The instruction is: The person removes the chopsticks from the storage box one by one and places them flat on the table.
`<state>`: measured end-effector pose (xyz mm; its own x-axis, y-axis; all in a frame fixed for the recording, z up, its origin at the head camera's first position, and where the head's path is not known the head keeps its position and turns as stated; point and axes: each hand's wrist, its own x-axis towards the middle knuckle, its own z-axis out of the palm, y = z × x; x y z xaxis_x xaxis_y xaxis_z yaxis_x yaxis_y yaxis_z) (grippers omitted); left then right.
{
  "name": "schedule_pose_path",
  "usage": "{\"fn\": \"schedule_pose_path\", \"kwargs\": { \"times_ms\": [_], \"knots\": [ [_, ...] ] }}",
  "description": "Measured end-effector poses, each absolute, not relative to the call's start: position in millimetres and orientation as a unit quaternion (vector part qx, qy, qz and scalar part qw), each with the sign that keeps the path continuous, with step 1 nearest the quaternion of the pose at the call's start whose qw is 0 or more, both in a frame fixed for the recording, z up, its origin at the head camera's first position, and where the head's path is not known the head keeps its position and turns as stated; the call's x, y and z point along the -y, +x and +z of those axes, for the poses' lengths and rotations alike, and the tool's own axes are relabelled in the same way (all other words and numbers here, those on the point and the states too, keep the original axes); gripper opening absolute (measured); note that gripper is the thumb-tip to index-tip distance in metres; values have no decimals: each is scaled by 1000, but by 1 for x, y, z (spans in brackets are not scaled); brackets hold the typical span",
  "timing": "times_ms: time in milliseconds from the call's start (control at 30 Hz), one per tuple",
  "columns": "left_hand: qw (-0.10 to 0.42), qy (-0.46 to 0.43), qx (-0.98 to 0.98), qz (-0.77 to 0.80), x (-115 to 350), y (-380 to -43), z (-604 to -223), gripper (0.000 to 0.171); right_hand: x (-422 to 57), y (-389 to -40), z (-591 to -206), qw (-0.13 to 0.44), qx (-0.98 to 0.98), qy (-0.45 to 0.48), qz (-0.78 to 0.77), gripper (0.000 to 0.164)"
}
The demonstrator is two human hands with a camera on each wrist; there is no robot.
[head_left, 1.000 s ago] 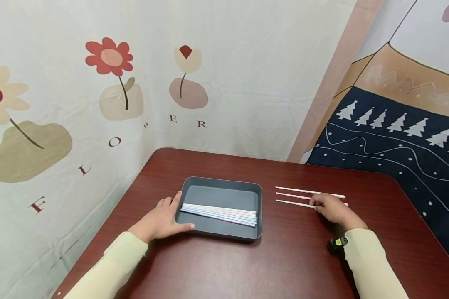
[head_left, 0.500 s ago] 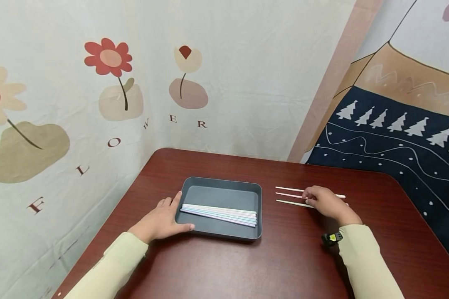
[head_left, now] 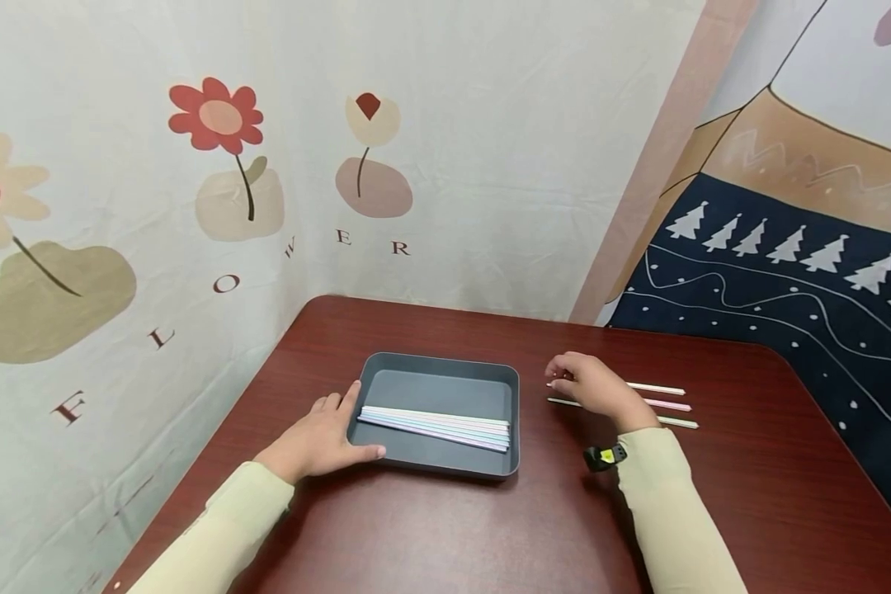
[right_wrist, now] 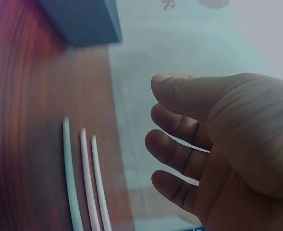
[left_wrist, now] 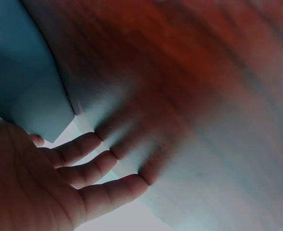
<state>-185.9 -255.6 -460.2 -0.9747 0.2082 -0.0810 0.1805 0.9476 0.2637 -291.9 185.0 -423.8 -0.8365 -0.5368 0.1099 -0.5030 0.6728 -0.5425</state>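
Note:
In the head view, a grey rectangular tray (head_left: pixel 438 386) holds a row of several pale chopsticks (head_left: pixel 434 426). At its left end my left hand (head_left: pixel 319 439) rests with thumb and index finger spread along the near corner; the left wrist view shows the other fingers extended. To the tray's right, three separate chopsticks lie side by side: white (head_left: pixel 661 388), pink (head_left: pixel 671 405) and pale green (head_left: pixel 679 422). My right hand (head_left: pixel 597 388) hovers over their left part, hiding some of them. Its fingers are loosely bent around nothing, as the right wrist view confirms.
Everything stands on a reddish-brown table (head_left: pixel 445 528) with rounded far corners. A fabric backdrop (head_left: pixel 490 165) with printed flowers rises directly behind it, and a dark one with white trees (head_left: pixel 787 272) stands at the right. A black wrist strap device (head_left: pixel 604 457) is on the right sleeve.
My right hand has come off the chopsticks and moved left toward the tray, uncovering their right ends. My left hand, the tray and its contents look unmoved.

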Motion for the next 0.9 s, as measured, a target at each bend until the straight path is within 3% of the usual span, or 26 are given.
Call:
{"fn": "schedule_pose_path", "kwargs": {
  "times_ms": [667, 900],
  "knots": [
    [46, 101, -986, 124, 256, -187, -461, 130, -110, -297, -419, 47, -889, -340, -304, 11],
    [48, 99, -986, 123, 257, -187, -462, 131, -84, -298, -416, 77, -884, -352, -297, 12]
  ]
}}
